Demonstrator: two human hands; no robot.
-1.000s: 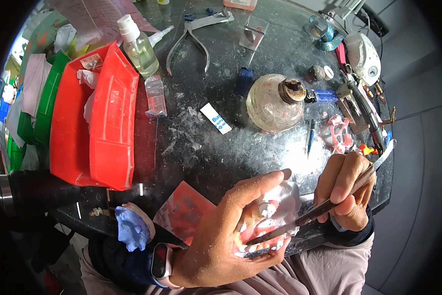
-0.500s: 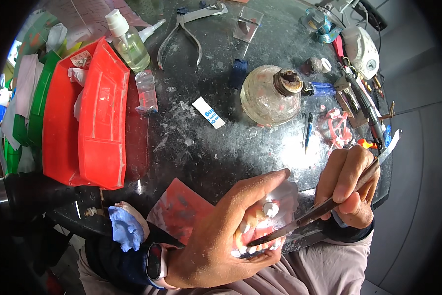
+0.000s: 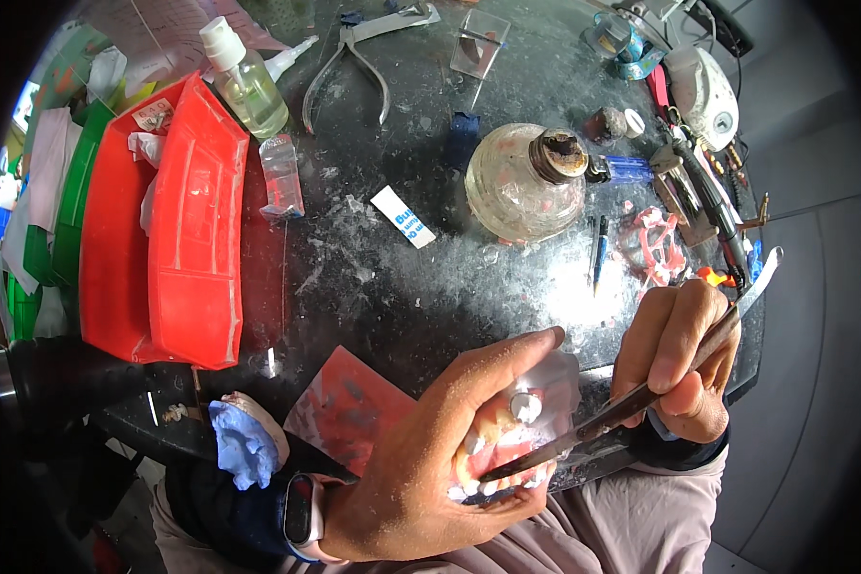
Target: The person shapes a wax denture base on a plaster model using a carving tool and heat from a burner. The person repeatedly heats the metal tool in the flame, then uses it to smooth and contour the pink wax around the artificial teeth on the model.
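Observation:
My left hand [image 3: 402,469] is closed around a dental model with pink wax and white teeth [image 3: 514,448], its thumb stretched along the far side. In my right hand [image 3: 674,359] is a long dark wax knife [image 3: 603,421], gripped like a pen with its pale, flat end [image 3: 765,277] sticking out to the upper right. The knife's pointed tip rests at the pink wax beside the near row of teeth. My left palm and fingers hide part of the model. A sheet of pink wax [image 3: 349,407] lies left of it, beyond my left wrist.
A glass spirit burner [image 3: 521,196] stands mid-table. Wire pliers [image 3: 349,57], a spray bottle [image 3: 248,91] and a red bin [image 3: 196,230] are farther left. At the near left edge sits a blue-and-tan dental piece [image 3: 244,445]. Pink wax scraps [image 3: 655,244] lie at right.
The knife tip has slid very slightly left and nearer along the wax. Both hands keep their grips; the table has shifted slightly left in the view.

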